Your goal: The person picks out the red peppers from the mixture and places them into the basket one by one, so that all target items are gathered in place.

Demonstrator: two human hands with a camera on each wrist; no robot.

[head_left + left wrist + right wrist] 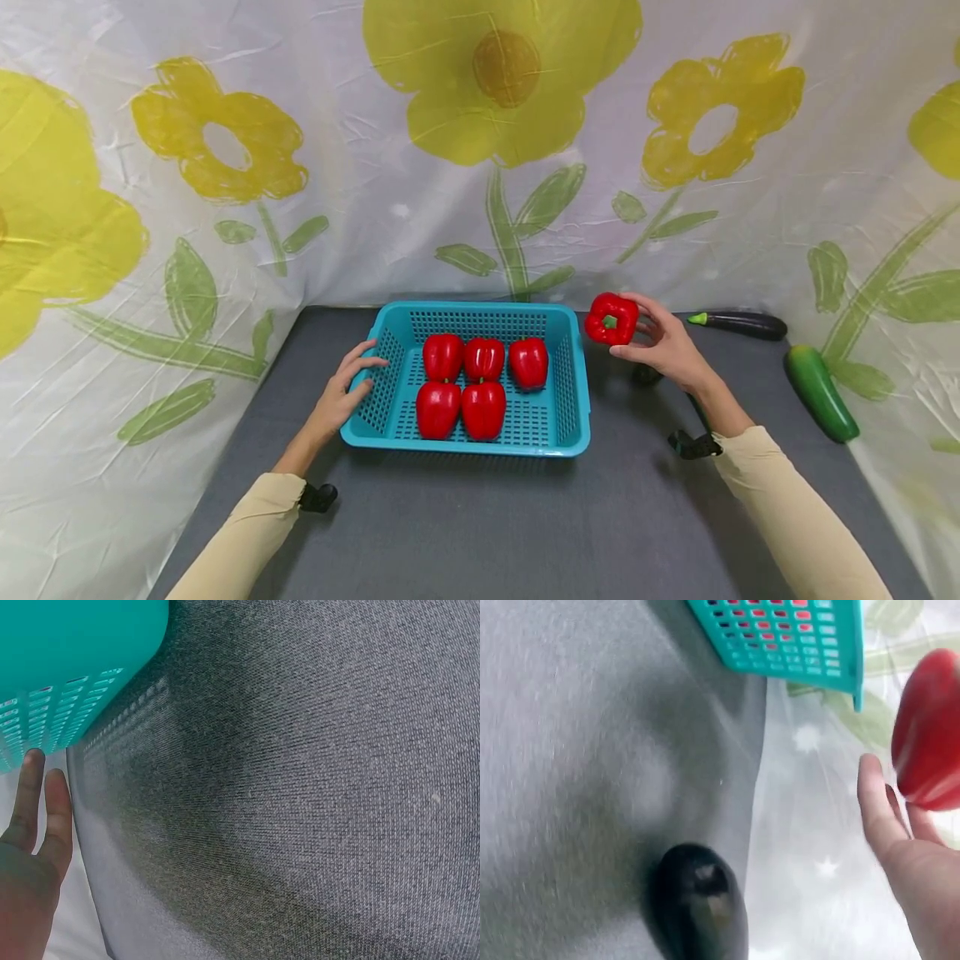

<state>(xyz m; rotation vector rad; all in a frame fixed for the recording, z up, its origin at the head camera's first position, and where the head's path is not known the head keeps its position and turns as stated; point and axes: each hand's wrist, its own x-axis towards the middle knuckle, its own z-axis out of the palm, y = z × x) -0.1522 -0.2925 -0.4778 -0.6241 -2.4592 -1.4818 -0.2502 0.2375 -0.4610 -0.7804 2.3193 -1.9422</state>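
Note:
A red bell pepper (611, 318) is held up in my right hand (663, 346), just beyond the right rim of a blue plastic basket (465, 449). Its green stem faces the head camera; the right wrist view shows the pepper (930, 735) partly cut off by the frame edge. Several more red bell peppers (483, 411) sit in two rows inside the basket. My left hand (341, 396) is at the basket's left side, fingers spread and loosely extended over the rim. In the left wrist view, two fingers (30, 795) show close to the basket wall (67, 645).
Under my right arm lies a dark, glossy eggplant (701, 907), mostly hidden in the head view. Farther right are another eggplant (742, 324) and a green zucchini (821, 393) on the grey tabletop (465, 525). A flower-printed curtain (337, 167) hangs behind the table.

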